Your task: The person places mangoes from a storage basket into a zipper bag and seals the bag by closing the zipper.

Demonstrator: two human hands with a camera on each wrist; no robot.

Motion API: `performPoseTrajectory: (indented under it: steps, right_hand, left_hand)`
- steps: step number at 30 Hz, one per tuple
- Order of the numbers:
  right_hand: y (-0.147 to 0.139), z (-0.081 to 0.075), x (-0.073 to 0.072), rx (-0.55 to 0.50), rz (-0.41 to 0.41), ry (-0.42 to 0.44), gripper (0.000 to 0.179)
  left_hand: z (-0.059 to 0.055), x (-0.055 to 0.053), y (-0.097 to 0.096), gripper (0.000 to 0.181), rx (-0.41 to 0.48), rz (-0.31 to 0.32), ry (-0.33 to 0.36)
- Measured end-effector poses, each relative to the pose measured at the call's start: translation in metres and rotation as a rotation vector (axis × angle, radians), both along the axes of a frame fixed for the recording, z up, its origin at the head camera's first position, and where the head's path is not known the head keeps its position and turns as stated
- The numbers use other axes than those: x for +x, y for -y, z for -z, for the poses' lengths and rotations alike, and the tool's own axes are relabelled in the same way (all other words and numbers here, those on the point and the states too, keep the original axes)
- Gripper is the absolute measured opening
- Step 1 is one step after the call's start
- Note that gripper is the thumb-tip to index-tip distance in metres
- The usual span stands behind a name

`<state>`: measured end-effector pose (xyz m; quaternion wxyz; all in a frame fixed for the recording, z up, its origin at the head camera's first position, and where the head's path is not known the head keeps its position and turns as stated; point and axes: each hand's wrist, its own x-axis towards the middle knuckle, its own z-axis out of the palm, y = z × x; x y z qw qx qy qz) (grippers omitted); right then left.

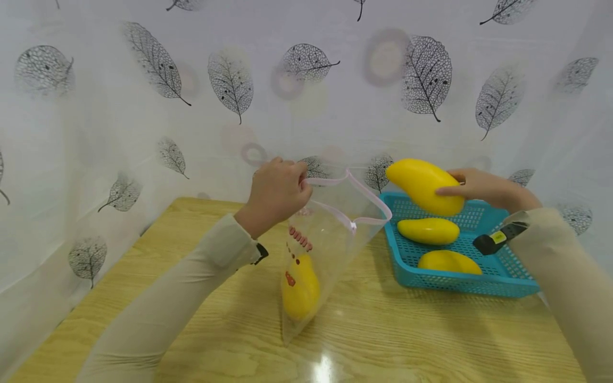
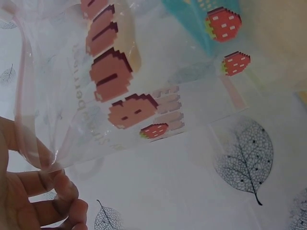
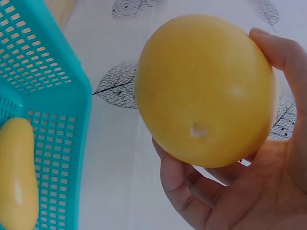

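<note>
My left hand (image 1: pixel 280 194) pinches the top corner of a clear zip bag (image 1: pixel 335 260), holding it up over the table. The bag's pink-edged mouth gapes toward the right, with a zip slider (image 1: pixel 353 227) at its near side. Red lettering and strawberry prints (image 2: pixel 224 25) mark its wall. Low inside it sits one yellow mango (image 1: pixel 300 292). My right hand (image 1: pixel 488 187) grips another mango (image 1: pixel 421 183) above the blue basket, thumb and fingers around it; the right wrist view shows that mango (image 3: pixel 206 86) end-on.
The blue perforated basket (image 1: pixel 460 282) stands on the right of the wooden table (image 1: pixel 230 330). Two mangoes lie in it, one farther back (image 1: pixel 428 231) and one nearer (image 1: pixel 450 262). A leaf-patterned white curtain (image 1: pixel 268 122) hangs behind the table and along its left side.
</note>
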<state>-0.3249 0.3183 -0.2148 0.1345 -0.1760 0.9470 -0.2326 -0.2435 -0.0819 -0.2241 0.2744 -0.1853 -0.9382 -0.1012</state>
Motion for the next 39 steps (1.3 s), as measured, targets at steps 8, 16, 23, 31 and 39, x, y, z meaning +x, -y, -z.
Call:
performPoseTrajectory:
  steps: [8,16,23,31,39]
  right_hand:
    - [0.012,-0.021,0.009,0.009,-0.028,-0.14,0.053]
    - [0.028,-0.041,0.018,-0.004,-0.087,-0.163,0.041]
    - [0.042,-0.058,0.026,0.026,-0.148,-0.177,0.03]
    - [0.062,-0.078,0.034,0.087,-0.233,-0.214,0.035]
    - [0.081,-0.088,0.039,0.16,-0.292,-0.225,0.047]
  left_hand:
    - [0.0,0.0,0.0,0.014,-0.001,0.003,0.007]
    - [-0.002,0.0,0.0,0.013,-0.006,-0.005,0.024]
    - [-0.002,0.0,0.0,0.013,-0.009,-0.012,0.035]
    - [-0.002,0.0,0.001,0.015,0.005,-0.013,0.043]
    - [-0.001,-0.001,0.001,0.014,-0.002,-0.013,0.033]
